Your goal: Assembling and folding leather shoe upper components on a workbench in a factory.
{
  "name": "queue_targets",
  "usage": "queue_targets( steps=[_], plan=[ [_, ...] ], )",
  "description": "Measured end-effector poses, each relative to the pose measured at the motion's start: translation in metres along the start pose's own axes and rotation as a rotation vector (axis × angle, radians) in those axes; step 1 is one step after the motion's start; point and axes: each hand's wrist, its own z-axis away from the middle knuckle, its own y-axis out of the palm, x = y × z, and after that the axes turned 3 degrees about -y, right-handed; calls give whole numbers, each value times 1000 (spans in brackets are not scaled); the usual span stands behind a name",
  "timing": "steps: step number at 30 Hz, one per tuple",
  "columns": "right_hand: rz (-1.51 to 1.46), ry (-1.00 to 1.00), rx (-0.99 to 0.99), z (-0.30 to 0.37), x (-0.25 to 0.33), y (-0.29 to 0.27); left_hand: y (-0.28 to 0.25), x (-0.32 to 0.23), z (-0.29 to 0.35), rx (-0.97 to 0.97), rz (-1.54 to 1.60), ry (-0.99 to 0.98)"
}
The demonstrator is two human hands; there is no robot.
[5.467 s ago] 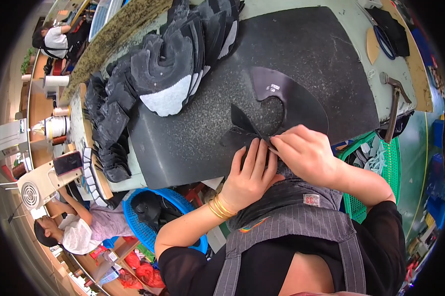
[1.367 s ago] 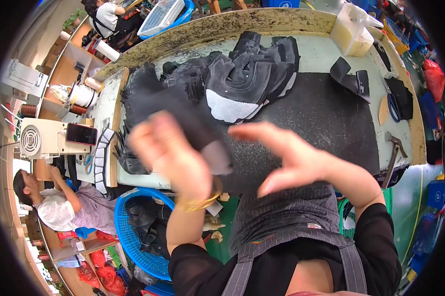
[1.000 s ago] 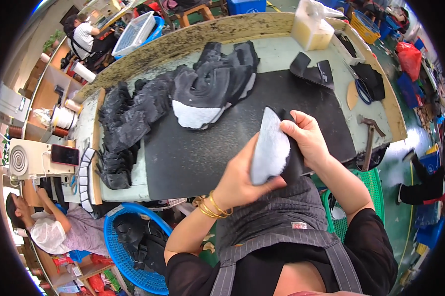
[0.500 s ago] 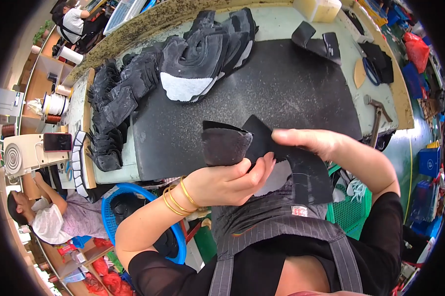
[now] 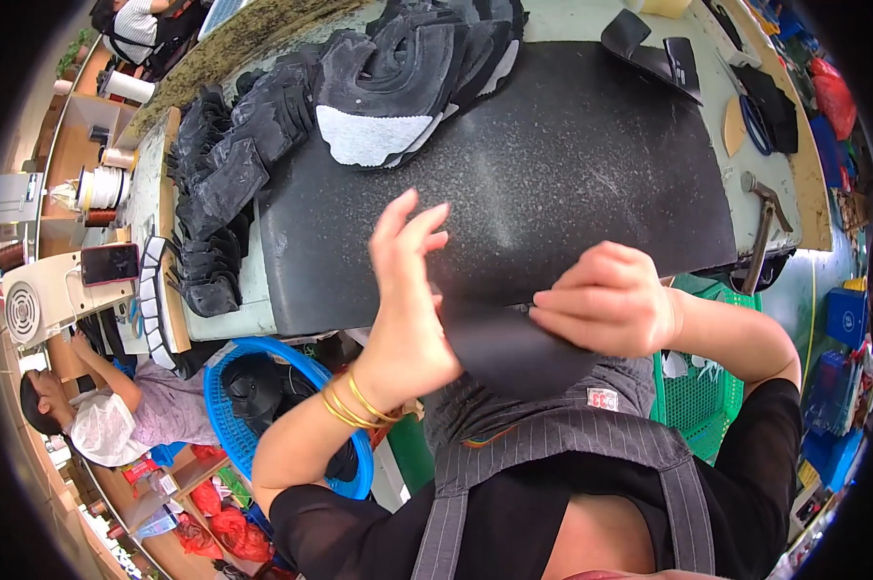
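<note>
A curved, dark, leather-like piece is between my hands, above my lap at the near edge of the black work mat. My right hand is closed on its right upper edge, fingers curled in. On the other side, my left hand points its fingers upward, spread and slightly blurred. Its palm and thumb side rest against the piece's left edge, and the thumb is partly hidden. Beyond the hands, stacked U-shaped black pieces with white backing lie on the mat.
Bundles of small black pieces line the table's left. A bent black piece, scissors and a hammer lie rightward. Blue and green baskets flank my lap. A co-worker is at the left.
My left hand has loosened its curled grip and raised its fingers. My right hand has closed on the piece's edge. The piece appears as one smooth curve instead of folded flaps.
</note>
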Motion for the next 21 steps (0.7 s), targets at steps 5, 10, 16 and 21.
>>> queue_targets(
  steps=[5, 10, 16, 21],
  plan=[
    [93, -118, 40, -5, 4, 2, -26, 7, -45, 727, 216, -226],
    [-562, 914, 112, -8, 1, 6, -9, -5, -58, 385, -672, 793],
    [234, 60, 134, 19, -32, 5, 14, 42, -58, 36, -681, 1037],
    [338, -93, 110, 26, -41, 7, 35, 39, -44, -128, -632, 842]
  ],
)
